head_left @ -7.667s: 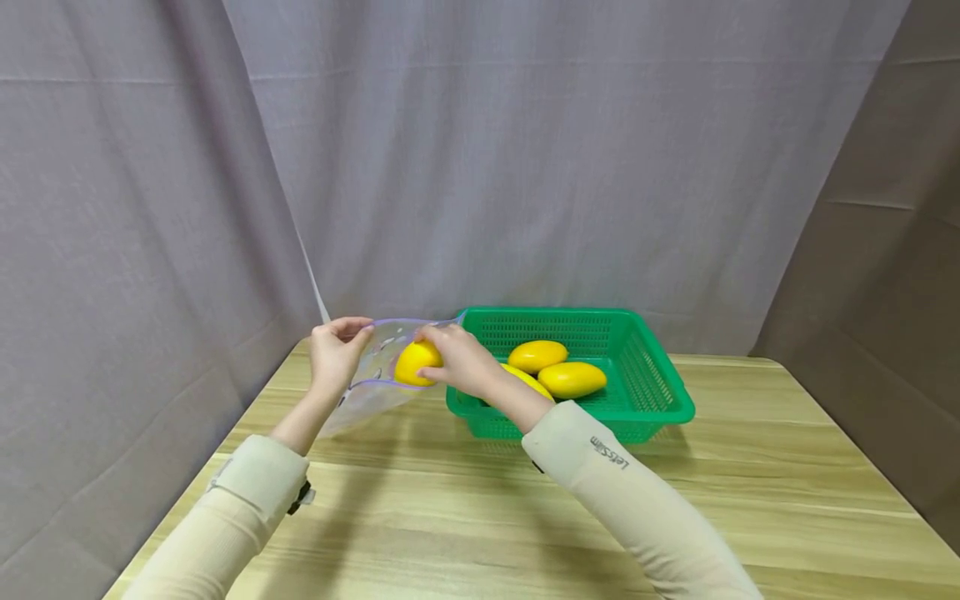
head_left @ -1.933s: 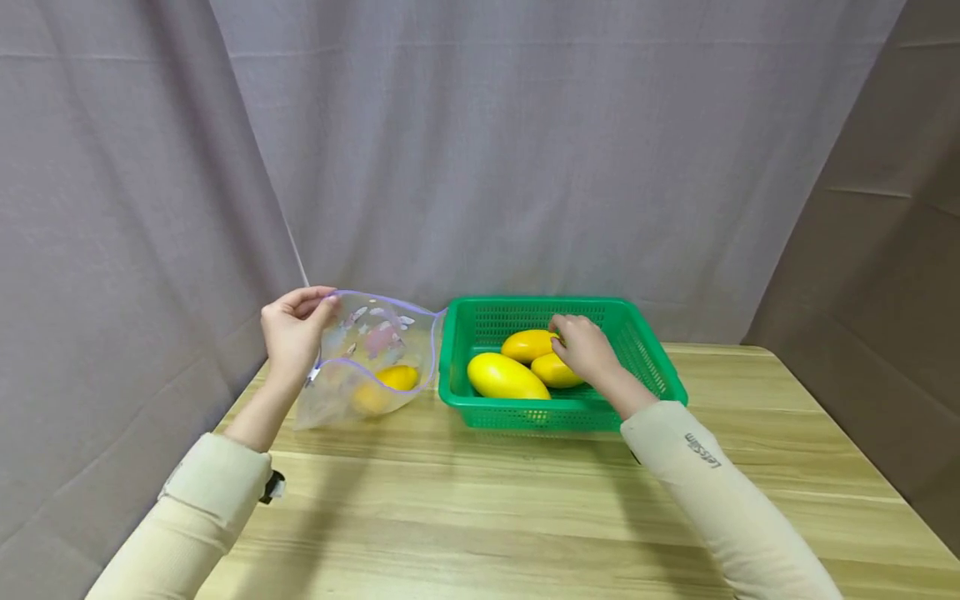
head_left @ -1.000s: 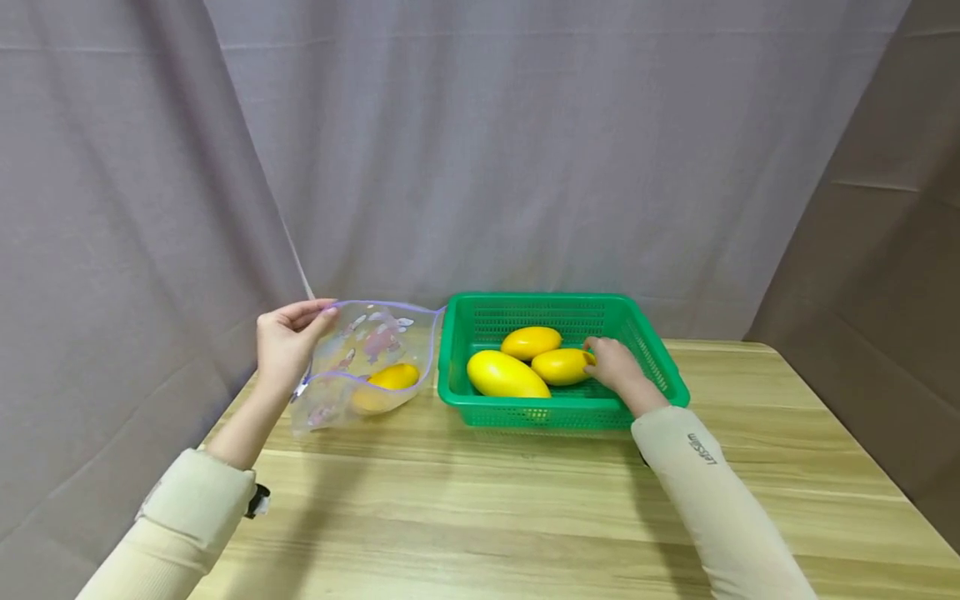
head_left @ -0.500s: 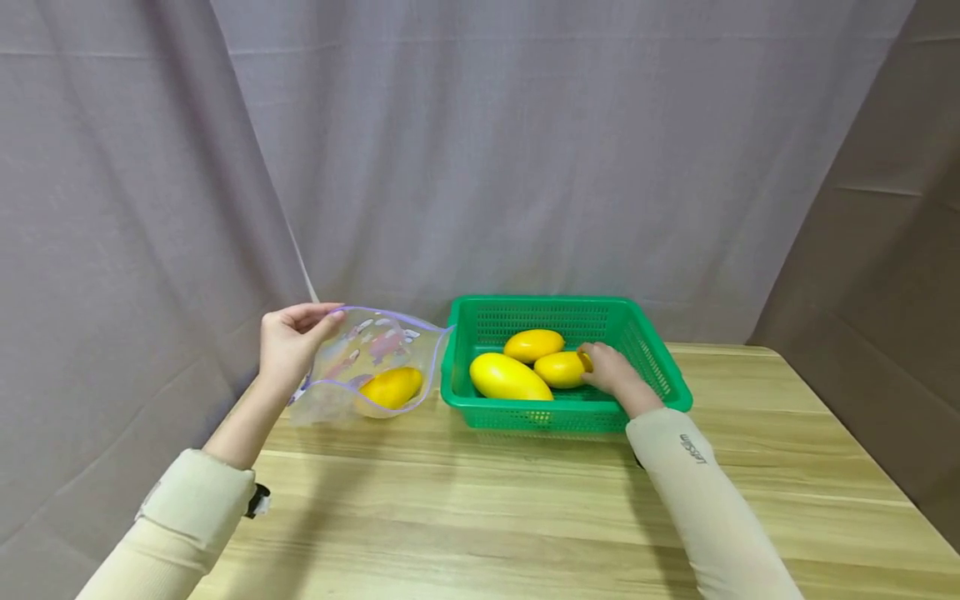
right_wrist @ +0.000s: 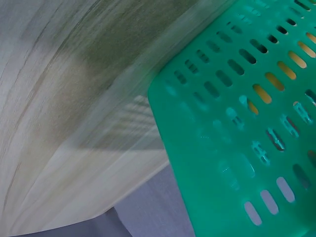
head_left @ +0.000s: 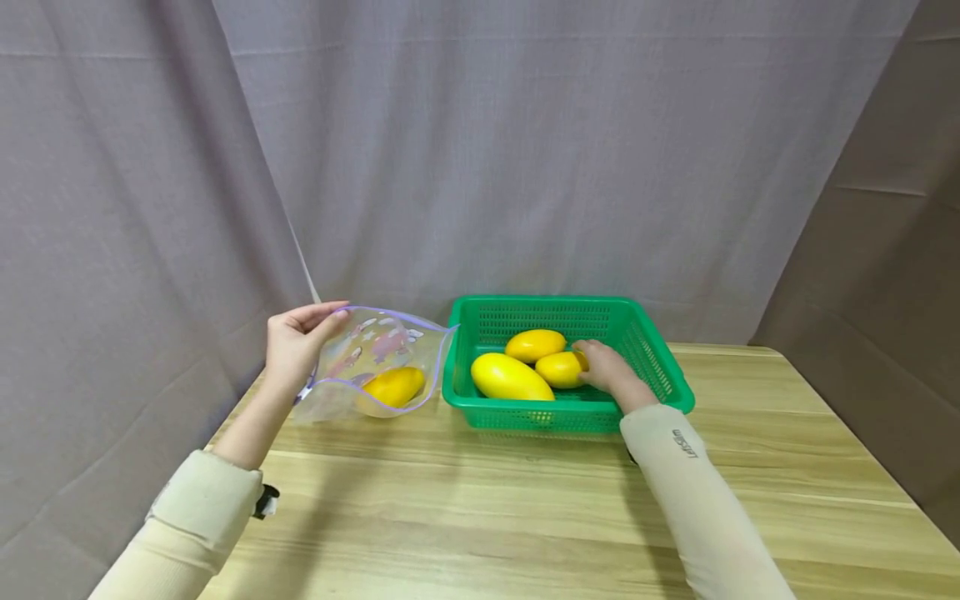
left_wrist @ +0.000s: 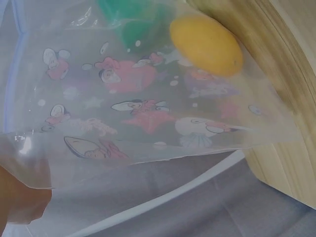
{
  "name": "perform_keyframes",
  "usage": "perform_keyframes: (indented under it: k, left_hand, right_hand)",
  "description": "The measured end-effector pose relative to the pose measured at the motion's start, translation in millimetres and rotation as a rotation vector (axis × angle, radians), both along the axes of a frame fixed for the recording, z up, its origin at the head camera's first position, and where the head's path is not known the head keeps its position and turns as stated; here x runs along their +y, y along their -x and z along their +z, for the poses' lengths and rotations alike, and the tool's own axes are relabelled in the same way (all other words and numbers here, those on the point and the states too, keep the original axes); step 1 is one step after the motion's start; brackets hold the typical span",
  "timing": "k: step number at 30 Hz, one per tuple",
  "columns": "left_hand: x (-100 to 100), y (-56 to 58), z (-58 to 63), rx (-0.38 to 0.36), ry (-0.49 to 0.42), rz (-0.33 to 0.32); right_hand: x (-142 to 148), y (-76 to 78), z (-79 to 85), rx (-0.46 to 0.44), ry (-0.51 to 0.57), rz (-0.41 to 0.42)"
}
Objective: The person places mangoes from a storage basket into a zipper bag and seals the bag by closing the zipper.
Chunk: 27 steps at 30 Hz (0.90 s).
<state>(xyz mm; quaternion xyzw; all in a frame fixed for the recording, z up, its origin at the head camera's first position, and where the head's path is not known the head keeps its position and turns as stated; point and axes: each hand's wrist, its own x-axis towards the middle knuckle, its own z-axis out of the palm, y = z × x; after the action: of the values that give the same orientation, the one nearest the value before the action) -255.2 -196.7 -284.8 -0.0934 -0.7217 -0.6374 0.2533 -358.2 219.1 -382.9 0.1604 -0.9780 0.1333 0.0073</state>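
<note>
My left hand [head_left: 296, 342] pinches the purple-edged rim of a clear zip bag [head_left: 431, 337] with printed cartoon figures, keeping its mouth wide. One yellow mango [head_left: 395, 387] lies low inside the bag; in the left wrist view this mango [left_wrist: 207, 45] shows through the plastic. Inside the green basket [head_left: 570, 407], my right hand [head_left: 611, 372] has its fingers and thumb around the right end of a mango [head_left: 558, 369]. That mango sits on the basket floor. The right wrist view has only the basket's perforated wall [right_wrist: 180, 133], which hides the hand.
Two more mangoes lie in the basket, a large one [head_left: 512, 379] at the front left and another [head_left: 535, 344] behind. Bag and basket stand side by side on a wooden table [head_left: 480, 508]. Grey curtains [head_left: 525, 150] close off the back and sides.
My right hand let go of a mango inside the bag, moved right into the basket and took hold of the right-hand mango. My left hand shifted left, still pinching the bag's rim.
</note>
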Motion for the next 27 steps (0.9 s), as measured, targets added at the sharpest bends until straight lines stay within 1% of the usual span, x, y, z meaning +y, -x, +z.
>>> perform_keyframes:
  k: [4,9,11,15,17,19,23,27]
  left_hand:
    - [-0.8,0.2,-1.3,-0.002,-0.007,-0.013]
    - [-0.9,0.9,-2.3,0.011,-0.064,-0.031]
    - [-0.5,0.8,-2.4,0.018,-0.092,-0.042]
    - [0.5,0.4,-2.4,0.026,-0.123,-0.06]
    - [0.8,0.4,-2.2,0.029,-0.124,-0.063]
    - [1.0,0.4,-1.8,0.03,-0.119,-0.064]
    - [1.2,0.3,-1.0,0.031,-0.111,-0.068]
    - [1.2,0.1,-0.5,0.029,-0.105,-0.068]
  right_hand:
    - [-0.7,1.0,0.4,-0.017,-0.013,-0.003]
    - [-1.3,0.9,1.4,-0.017,-0.001,-0.007]
    - [-1.5,1.3,1.1,-0.03,0.002,-0.012]
    - [-2.2,1.3,-0.2,-0.129,0.001,-0.028]
    - [-2.6,0.5,-0.3,-0.192,0.001,-0.038]
    - [-2.7,-0.2,-0.2,-0.235,-0.003,-0.047]
    - [-3.3,-1.1,0.9,-0.27,-0.014,-0.051]
    - [-4.0,-0.3,1.4,-0.253,-0.035,-0.052]
